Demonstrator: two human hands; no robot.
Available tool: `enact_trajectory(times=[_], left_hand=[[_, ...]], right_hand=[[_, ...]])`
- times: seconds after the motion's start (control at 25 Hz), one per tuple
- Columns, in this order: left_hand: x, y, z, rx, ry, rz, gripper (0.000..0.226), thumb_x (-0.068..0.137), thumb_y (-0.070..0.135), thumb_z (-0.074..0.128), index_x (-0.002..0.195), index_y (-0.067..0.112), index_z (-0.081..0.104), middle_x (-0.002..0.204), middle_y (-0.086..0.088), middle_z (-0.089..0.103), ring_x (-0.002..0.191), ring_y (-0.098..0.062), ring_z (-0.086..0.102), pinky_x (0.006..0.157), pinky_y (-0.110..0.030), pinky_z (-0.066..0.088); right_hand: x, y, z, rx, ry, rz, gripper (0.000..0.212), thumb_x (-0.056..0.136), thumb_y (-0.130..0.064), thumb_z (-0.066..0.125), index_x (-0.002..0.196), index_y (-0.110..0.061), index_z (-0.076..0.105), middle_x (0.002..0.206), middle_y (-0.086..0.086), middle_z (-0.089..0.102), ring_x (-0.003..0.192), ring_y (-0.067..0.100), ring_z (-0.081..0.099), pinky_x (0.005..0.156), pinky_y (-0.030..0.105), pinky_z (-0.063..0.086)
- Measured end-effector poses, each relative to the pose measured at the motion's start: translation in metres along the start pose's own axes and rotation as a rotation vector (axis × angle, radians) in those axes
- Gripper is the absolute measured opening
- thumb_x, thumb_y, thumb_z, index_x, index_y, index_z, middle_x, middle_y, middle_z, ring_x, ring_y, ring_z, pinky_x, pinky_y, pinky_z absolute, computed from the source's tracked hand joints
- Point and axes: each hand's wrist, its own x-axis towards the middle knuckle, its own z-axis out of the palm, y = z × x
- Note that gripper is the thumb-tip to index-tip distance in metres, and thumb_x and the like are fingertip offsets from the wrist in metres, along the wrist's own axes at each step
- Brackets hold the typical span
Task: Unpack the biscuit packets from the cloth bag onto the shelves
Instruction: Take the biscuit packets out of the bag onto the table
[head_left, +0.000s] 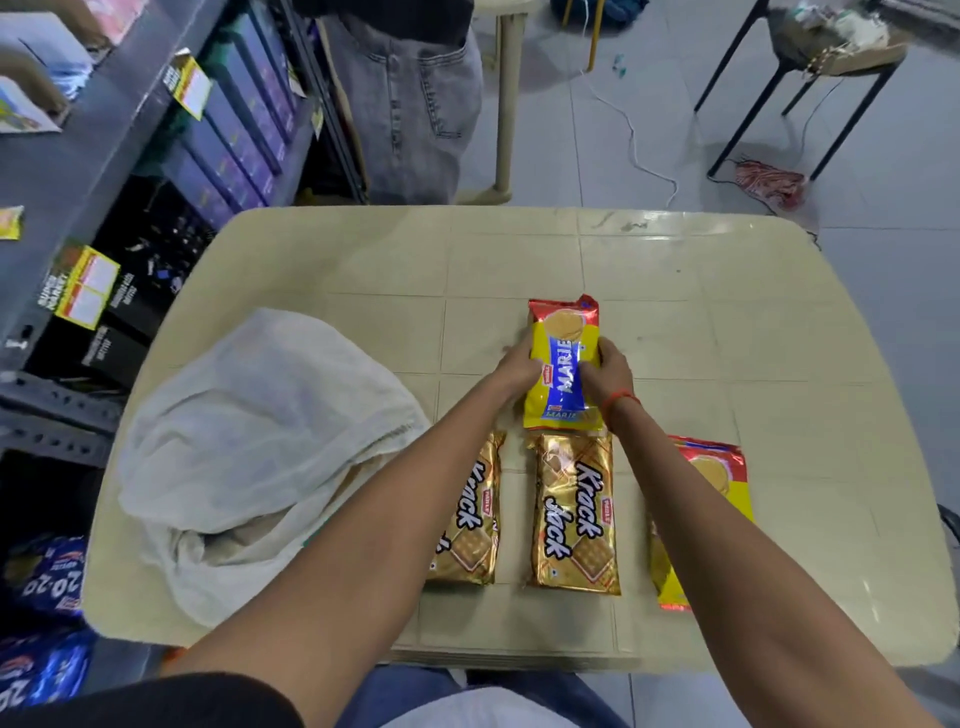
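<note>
A yellow, red and blue Marie biscuit packet (563, 343) lies lengthwise in the middle of the beige table (727, 322). My left hand (519, 366) grips its left side and my right hand (610, 371) grips its right side. Nearer to me lie two gold Krack Jack packets: one (475, 514) partly under my left forearm, the other (576, 514) fully in view. A second Marie packet (722, 483) lies at the right, half hidden by my right forearm. The white cloth bag (260, 441) lies slumped on the table's left side.
Grey metal shelves (78, 171) stand at the left with purple boxes, black boxes and yellow price tags; blue packets sit low at the left. Another person in grey jeans (410, 93) stands beyond the table. A black stool (810, 67) and a white cable lie on the floor behind.
</note>
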Motion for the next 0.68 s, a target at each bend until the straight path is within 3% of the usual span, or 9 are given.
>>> enact_trajectory(times=[0.12, 0.24, 0.28, 0.36, 0.44, 0.48, 0.52, 0.6, 0.68], left_hand=[[-0.006, -0.003, -0.007, 0.000, -0.085, 0.006, 0.059, 0.091, -0.002, 0.046, 0.146, 0.011, 0.029, 0.139, -0.020, 0.051, 0.123, -0.036, 0.054, 0.102, -0.048, 0.047], [-0.029, -0.012, -0.033, 0.174, 0.051, 0.047, 0.054, 0.090, 0.005, 0.051, 0.143, 0.009, 0.038, 0.143, -0.015, 0.049, 0.130, -0.030, 0.049, 0.105, -0.039, 0.043], [-0.043, -0.020, -0.048, 0.267, 0.141, 0.044, 0.046, 0.090, 0.010, 0.053, 0.136, 0.009, 0.047, 0.137, -0.014, 0.055, 0.125, -0.029, 0.053, 0.100, -0.034, 0.046], [-0.079, -0.042, -0.086, 0.508, 0.263, -0.002, 0.020, 0.086, 0.021, 0.059, 0.102, 0.010, 0.066, 0.110, -0.012, 0.070, 0.105, -0.029, 0.064, 0.080, -0.030, 0.048], [-0.119, -0.067, -0.125, 0.755, 0.193, -0.149, 0.013, 0.082, 0.021, 0.061, 0.072, 0.012, 0.062, 0.086, -0.009, 0.068, 0.091, -0.030, 0.067, 0.065, -0.027, 0.044], [-0.138, -0.082, -0.143, 0.853, 0.102, -0.253, 0.010, 0.082, 0.018, 0.059, 0.075, 0.011, 0.062, 0.089, -0.010, 0.067, 0.093, -0.031, 0.066, 0.067, -0.028, 0.045], [-0.156, -0.097, -0.158, 0.919, 0.005, -0.332, 0.012, 0.084, 0.013, 0.056, 0.090, 0.009, 0.065, 0.103, -0.013, 0.067, 0.100, -0.032, 0.064, 0.074, -0.030, 0.047], [-0.177, -0.133, -0.183, 0.951, -0.096, -0.375, 0.042, 0.092, 0.008, 0.047, 0.133, 0.011, 0.050, 0.142, -0.012, 0.046, 0.126, -0.029, 0.049, 0.098, -0.030, 0.042], [-0.191, -0.159, -0.205, 0.939, 0.051, -0.336, 0.058, 0.096, 0.010, 0.043, 0.150, 0.019, 0.023, 0.160, -0.009, 0.011, 0.146, -0.027, 0.019, 0.116, -0.036, 0.026]], right_hand=[[-0.003, -0.003, 0.008, -0.161, 0.003, 0.028, 0.041, 0.090, -0.005, 0.050, 0.130, 0.002, 0.044, 0.136, 0.022, 0.051, 0.123, 0.037, 0.051, 0.100, 0.039, 0.042], [-0.024, -0.021, 0.032, -0.390, 0.110, -0.104, 0.046, 0.090, -0.007, 0.048, 0.134, 0.007, 0.039, 0.141, 0.026, 0.043, 0.132, 0.037, 0.039, 0.111, 0.040, 0.030], [-0.036, -0.030, 0.043, -0.373, 0.106, -0.182, 0.045, 0.090, -0.007, 0.049, 0.133, 0.006, 0.042, 0.138, 0.025, 0.046, 0.130, 0.036, 0.042, 0.109, 0.039, 0.030], [-0.062, -0.050, 0.073, -0.276, 0.006, -0.280, 0.034, 0.089, -0.010, 0.053, 0.121, 0.002, 0.056, 0.124, 0.023, 0.060, 0.116, 0.036, 0.057, 0.102, 0.041, 0.041], [-0.087, -0.068, 0.101, -0.201, -0.261, -0.281, 0.023, 0.087, -0.011, 0.056, 0.101, 0.002, 0.068, 0.104, 0.023, 0.071, 0.097, 0.037, 0.068, 0.092, 0.046, 0.051], [-0.101, -0.075, 0.117, -0.175, -0.459, -0.253, 0.021, 0.087, -0.011, 0.055, 0.094, 0.003, 0.069, 0.098, 0.025, 0.072, 0.090, 0.037, 0.070, 0.089, 0.048, 0.054], [-0.115, -0.082, 0.134, -0.159, -0.671, -0.221, 0.020, 0.088, -0.009, 0.054, 0.092, 0.003, 0.070, 0.097, 0.026, 0.072, 0.083, 0.034, 0.070, 0.086, 0.047, 0.057], [-0.141, -0.089, 0.168, -0.343, -1.022, -0.248, 0.021, 0.089, -0.008, 0.052, 0.098, 0.000, 0.069, 0.102, 0.024, 0.070, 0.076, 0.022, 0.068, 0.080, 0.035, 0.058], [-0.159, -0.088, 0.204, -0.719, -1.006, -0.452, 0.030, 0.090, -0.011, 0.050, 0.116, -0.001, 0.063, 0.123, 0.020, 0.063, 0.099, 0.027, 0.064, 0.090, 0.035, 0.051]])
